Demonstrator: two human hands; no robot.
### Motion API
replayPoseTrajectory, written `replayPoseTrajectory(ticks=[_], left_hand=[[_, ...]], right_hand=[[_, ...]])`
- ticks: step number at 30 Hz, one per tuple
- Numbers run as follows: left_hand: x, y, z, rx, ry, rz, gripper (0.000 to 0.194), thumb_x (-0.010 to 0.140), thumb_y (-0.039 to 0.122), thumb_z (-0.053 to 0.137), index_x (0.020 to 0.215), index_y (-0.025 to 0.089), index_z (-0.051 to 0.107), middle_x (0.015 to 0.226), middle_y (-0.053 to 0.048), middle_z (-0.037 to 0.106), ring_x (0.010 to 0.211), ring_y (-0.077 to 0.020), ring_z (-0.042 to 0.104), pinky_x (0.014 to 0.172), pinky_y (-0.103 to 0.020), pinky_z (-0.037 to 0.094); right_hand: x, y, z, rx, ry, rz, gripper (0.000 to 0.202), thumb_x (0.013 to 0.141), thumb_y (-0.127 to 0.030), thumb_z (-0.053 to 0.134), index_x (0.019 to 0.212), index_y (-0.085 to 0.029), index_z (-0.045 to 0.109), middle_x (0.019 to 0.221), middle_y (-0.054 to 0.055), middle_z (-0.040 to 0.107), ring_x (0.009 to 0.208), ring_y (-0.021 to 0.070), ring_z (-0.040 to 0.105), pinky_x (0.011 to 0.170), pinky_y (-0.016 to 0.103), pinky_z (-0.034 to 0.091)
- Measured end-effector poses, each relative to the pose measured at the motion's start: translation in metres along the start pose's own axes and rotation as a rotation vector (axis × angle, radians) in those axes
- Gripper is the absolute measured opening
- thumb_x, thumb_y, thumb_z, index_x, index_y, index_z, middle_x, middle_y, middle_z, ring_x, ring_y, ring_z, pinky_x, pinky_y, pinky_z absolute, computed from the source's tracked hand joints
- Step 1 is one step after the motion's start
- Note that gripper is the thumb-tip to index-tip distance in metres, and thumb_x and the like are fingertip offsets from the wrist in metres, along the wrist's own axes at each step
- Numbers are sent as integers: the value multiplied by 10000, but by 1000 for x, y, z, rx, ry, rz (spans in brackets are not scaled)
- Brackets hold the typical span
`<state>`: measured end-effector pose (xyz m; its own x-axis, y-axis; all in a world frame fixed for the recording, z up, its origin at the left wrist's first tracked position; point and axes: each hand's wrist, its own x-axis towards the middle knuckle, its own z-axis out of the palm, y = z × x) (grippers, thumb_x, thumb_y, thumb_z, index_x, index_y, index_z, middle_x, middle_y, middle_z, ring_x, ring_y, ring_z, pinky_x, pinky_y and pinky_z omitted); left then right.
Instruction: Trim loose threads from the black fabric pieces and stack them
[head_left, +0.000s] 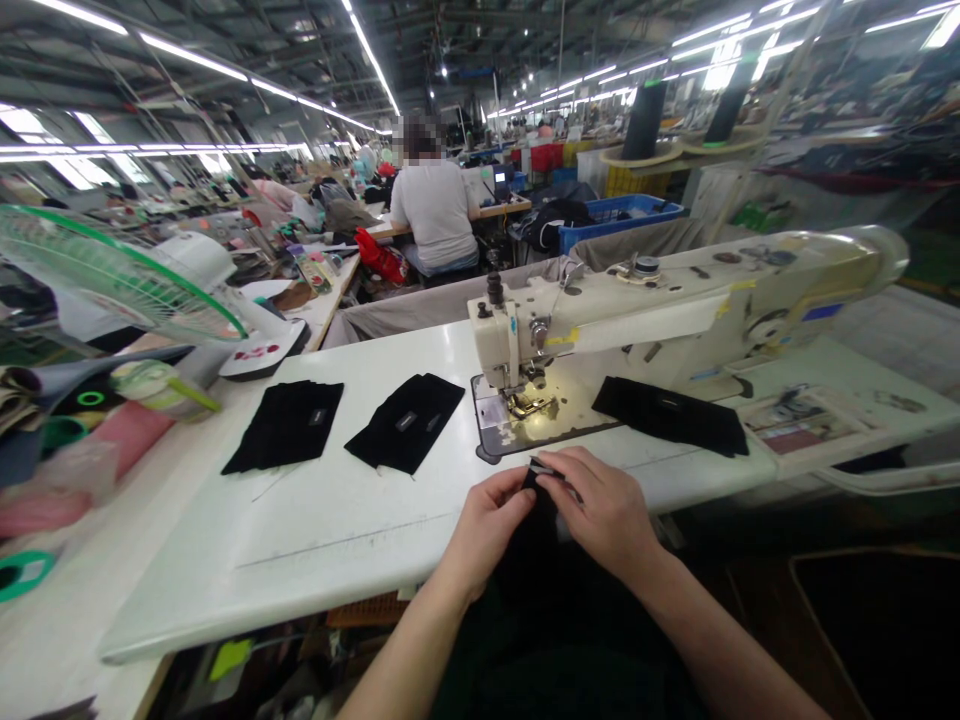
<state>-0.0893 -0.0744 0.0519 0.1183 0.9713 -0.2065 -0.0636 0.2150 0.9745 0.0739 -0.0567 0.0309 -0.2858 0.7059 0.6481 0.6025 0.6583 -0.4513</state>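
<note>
Both of my hands pinch a small black fabric piece with a greyish strip at its top edge, just in front of the sewing machine. My left hand has thumb and forefinger closed on its left side. Opposite it, my right hand grips the upper right edge. The lower part of the piece blends into dark clothing. Beyond my fingers is the sewing machine, its needle and presser foot over a metal plate. A black fabric piece with a small label lies right of the plate.
Two stacks of black labelled pieces, the left stack and the nearer stack, lie on the white table. A green-rimmed fan stands at left, near a pink bundle. Ahead sits a person beside a blue crate.
</note>
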Motion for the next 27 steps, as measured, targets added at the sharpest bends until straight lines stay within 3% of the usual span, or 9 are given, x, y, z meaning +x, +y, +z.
replayPoseTrajectory(ticks=[7, 14, 20, 27], left_hand=[[0, 2, -1, 11, 1, -6, 331, 765, 199, 639, 1073, 215, 759, 1014, -38, 757, 1007, -255, 633, 934, -344, 436], [0, 0, 0, -2, -24, -23, 346, 761, 180, 631, 1083, 206, 755, 999, -32, 755, 969, -231, 625, 902, -318, 429], [1, 1, -2, -145, -23, -77, 407, 750, 166, 638, 1146, 209, 723, 1013, -27, 749, 929, -194, 623, 871, -285, 421], [0, 1, -2, -134, -17, -61, 389, 754, 160, 636, 1128, 211, 731, 1005, -24, 751, 925, -191, 621, 856, -277, 418]], right_hand=[[0, 1, -1, 3, -15, -5, 222, 972, -240, 514, 1139, -178, 645, 993, 85, 715, 890, 196, 684, 763, 304, 547], [-1, 2, 0, 15, 57, 17, 199, 975, -210, 496, 1079, -182, 664, 962, 72, 719, 879, 184, 688, 789, 296, 549], [0, 1, -4, 58, 8, 26, 201, 966, -214, 509, 1105, -177, 649, 979, 72, 707, 899, 187, 678, 779, 292, 540], [0, -1, -4, 14, -50, 15, 202, 970, -211, 511, 1121, -175, 639, 988, 70, 704, 888, 192, 670, 754, 296, 516]])
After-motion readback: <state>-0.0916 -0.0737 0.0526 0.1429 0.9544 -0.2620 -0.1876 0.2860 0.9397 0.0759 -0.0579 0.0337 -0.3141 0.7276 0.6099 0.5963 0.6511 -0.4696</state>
